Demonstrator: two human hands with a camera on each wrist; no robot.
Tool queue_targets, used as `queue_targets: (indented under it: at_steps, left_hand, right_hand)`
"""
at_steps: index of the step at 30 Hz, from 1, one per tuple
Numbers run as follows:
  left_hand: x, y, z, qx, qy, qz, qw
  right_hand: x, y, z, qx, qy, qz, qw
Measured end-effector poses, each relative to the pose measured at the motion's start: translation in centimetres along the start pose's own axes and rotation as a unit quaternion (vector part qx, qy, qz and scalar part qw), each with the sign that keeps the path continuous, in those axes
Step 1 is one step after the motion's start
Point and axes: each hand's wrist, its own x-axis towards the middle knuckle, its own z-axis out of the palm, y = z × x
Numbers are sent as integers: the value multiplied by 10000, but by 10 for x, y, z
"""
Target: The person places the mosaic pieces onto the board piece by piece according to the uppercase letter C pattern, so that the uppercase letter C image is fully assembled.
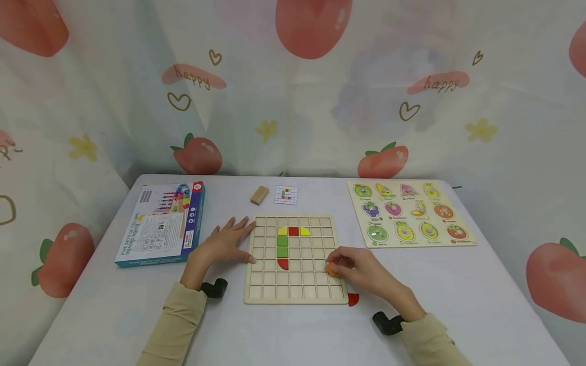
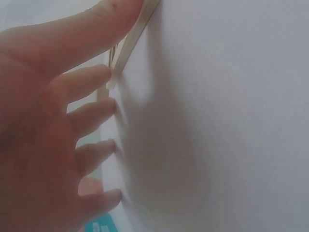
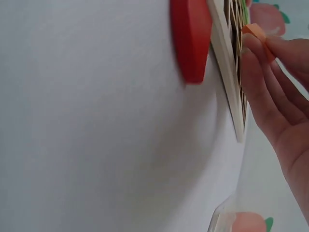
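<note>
Nearest us, our right hand (image 1: 361, 269) pinches an orange piece (image 1: 332, 270) over the grid board (image 1: 293, 295), steadied by our flat, open-fingered left hand (image 1: 226, 243).

White table (image 1: 458, 284) with wooden grid board (image 1: 293, 295), fruit puzzle (image 1: 409, 213), blue box (image 1: 160, 226), wooden block (image 1: 259, 195), pattern card (image 1: 286, 195), red piece (image 1: 353, 299).

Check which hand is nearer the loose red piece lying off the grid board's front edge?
Right. The right hand sits over the board's lower right corner, just above the red piece; the left hand rests at the board's left edge, farther away.
</note>
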Motion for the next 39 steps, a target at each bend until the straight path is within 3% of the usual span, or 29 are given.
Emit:
queue_targets:
  at_steps: [11,22,32,39]
  left_hand:
    - [2,-2,0,-9,-9,-104,9999]
    - [3,-2,0,-49,-12,-68,10000]
    - [3,-2,0,-46,-9,-75,10000]
    - [4,-2,0,-10,-51,-66,10000]
  right_hand:
    - [24,-16,17,486,-209,152,9985]
    - [41,-26,30,403,-215,-32,9990]
    - [50,-34,37,339,-405,172,9985]
    - [51,-37,39,169,-435,52,9989]
